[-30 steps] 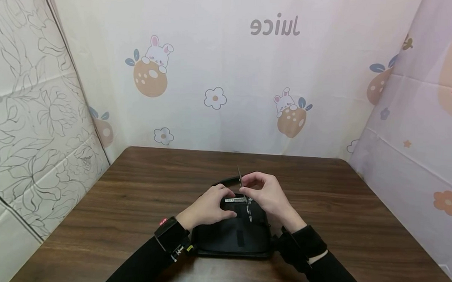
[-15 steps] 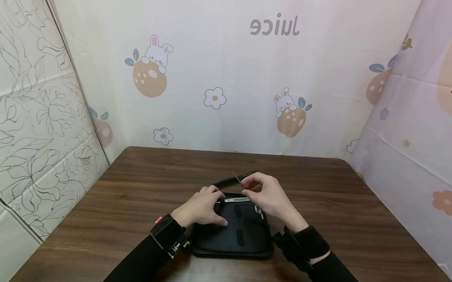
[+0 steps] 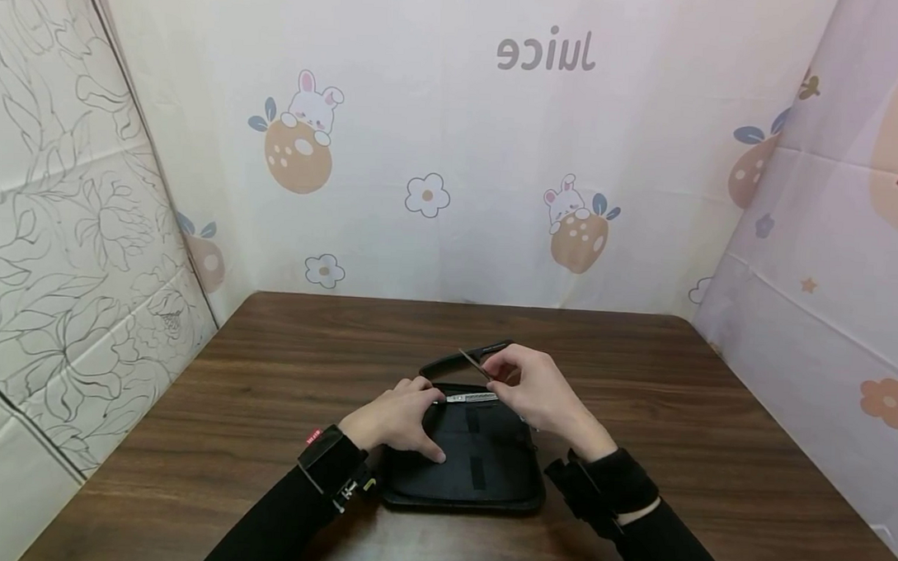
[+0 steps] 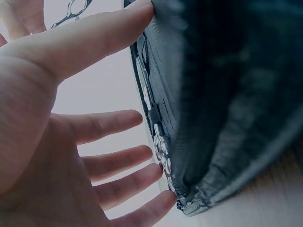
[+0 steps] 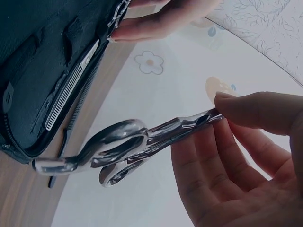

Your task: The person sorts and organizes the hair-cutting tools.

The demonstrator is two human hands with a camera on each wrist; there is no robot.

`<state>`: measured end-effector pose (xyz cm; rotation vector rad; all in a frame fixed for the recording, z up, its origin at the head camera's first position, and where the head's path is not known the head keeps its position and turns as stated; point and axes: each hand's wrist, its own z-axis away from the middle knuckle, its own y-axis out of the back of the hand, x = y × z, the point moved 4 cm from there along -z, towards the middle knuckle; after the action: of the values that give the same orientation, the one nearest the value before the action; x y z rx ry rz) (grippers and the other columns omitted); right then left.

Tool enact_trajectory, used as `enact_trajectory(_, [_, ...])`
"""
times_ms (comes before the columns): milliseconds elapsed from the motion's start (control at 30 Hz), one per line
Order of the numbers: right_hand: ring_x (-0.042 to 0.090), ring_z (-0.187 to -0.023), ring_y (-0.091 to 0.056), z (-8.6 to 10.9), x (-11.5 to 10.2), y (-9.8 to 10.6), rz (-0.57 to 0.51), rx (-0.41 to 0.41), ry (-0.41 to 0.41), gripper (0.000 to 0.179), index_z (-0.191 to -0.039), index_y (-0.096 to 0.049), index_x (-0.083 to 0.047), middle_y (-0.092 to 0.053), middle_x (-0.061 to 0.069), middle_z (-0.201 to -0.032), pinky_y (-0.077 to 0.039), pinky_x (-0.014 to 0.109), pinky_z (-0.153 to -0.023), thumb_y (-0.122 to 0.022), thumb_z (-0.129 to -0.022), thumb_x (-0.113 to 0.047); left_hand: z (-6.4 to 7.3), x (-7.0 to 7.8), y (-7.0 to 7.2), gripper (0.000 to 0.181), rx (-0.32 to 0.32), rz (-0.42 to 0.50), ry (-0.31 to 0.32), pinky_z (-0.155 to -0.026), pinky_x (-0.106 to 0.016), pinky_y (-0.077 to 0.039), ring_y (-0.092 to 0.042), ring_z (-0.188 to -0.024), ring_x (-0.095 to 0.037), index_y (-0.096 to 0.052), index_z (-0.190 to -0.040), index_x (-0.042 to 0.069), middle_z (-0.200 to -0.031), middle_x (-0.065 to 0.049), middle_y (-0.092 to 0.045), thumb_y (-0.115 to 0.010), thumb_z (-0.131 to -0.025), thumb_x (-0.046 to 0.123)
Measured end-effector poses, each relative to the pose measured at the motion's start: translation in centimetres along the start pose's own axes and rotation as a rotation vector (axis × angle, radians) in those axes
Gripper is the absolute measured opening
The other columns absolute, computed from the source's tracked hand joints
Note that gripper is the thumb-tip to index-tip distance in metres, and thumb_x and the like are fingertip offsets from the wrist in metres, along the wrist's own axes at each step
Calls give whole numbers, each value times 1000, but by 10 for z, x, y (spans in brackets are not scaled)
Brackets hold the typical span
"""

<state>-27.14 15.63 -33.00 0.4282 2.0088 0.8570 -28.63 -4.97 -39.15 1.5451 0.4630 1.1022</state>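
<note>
Right wrist cam gives the best look at the scissors (image 5: 175, 126): the right hand (image 5: 241, 175) has them pinched between thumb and fingers, ring handles poking out ahead of the fingertips toward the black case (image 3: 509, 472). From the head view you just get a thin sliver of metal past those fingertips, rings mostly hidden by the hand. Left hand (image 3: 395, 419) isn't clutching anything, fingers pretty straight, thumb touching the case. Left wrist view shows shiny handles (image 4: 163, 153) in the case right by its fingertips; can't tell if they touch. The toothed blade (image 5: 66, 94) between the hands looks way crisper from the right wrist, same for the comb (image 5: 75, 116) on the table (image 3: 304, 391) just beyond both hands.
</note>
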Motion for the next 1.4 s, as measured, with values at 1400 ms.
enact_trajectory(1400, [14,-78,-52,2,18,7,246,-241,-32,20,-100,-72,-7,-60,-1,-91,-47,35,-72,-67,-89,8,1,0,-2,80,-29,-19,32,-108,-52,-38,-40,-136,-33,-56,-142,12,-149,-12,-44,-88,-77,46])
